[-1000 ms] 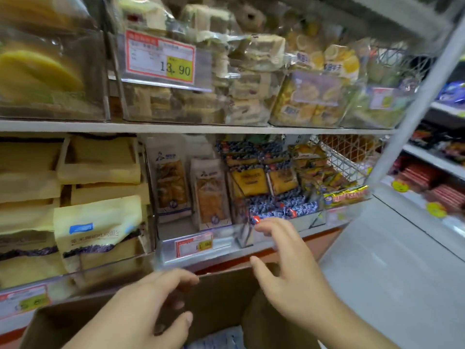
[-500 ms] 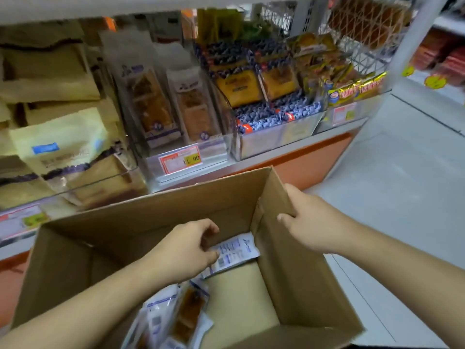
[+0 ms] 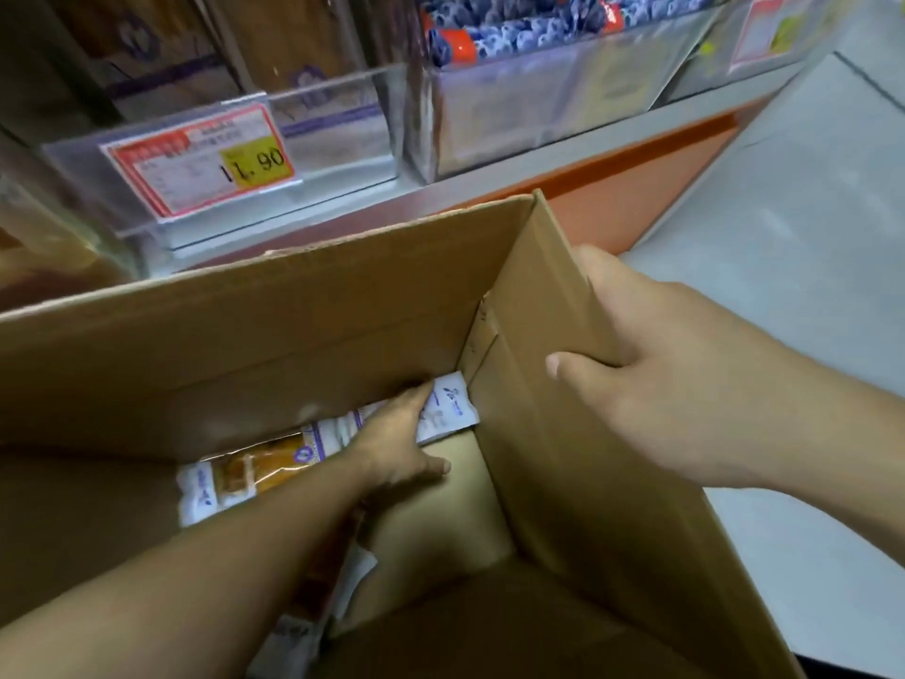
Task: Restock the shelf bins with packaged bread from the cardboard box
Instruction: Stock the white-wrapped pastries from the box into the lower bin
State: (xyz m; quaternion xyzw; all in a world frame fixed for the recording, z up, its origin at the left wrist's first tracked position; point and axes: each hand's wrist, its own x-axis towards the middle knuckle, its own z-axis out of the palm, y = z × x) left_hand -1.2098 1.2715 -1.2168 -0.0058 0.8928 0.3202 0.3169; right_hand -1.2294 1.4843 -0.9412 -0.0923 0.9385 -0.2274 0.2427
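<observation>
An open cardboard box (image 3: 245, 345) stands in front of the bottom shelf. Inside, white bread packages lie along the far wall: one (image 3: 453, 409) in the far right corner, another with brown bread showing (image 3: 235, 477) to its left. My left hand (image 3: 396, 443) reaches deep into the box. Its fingers lie across the corner package and its thumb is spread beside it on the box floor. My right hand (image 3: 685, 384) grips the top edge of the box's right wall, thumb inside and fingers outside. A clear shelf bin (image 3: 338, 134) behind the box holds upright bread packages (image 3: 303, 51).
A red and yellow price tag (image 3: 201, 159) reading 11.90 fronts the clear bin. To the right, another clear bin (image 3: 538, 100) holds blue-and-white packets. The shelf base (image 3: 636, 188) is orange. Pale floor tiles (image 3: 808, 213) lie to the right of the box.
My view dropped from the shelves down into the box. My left hand went deeper and now lies on the corner package. My right hand keeps its hold on the box's right wall.
</observation>
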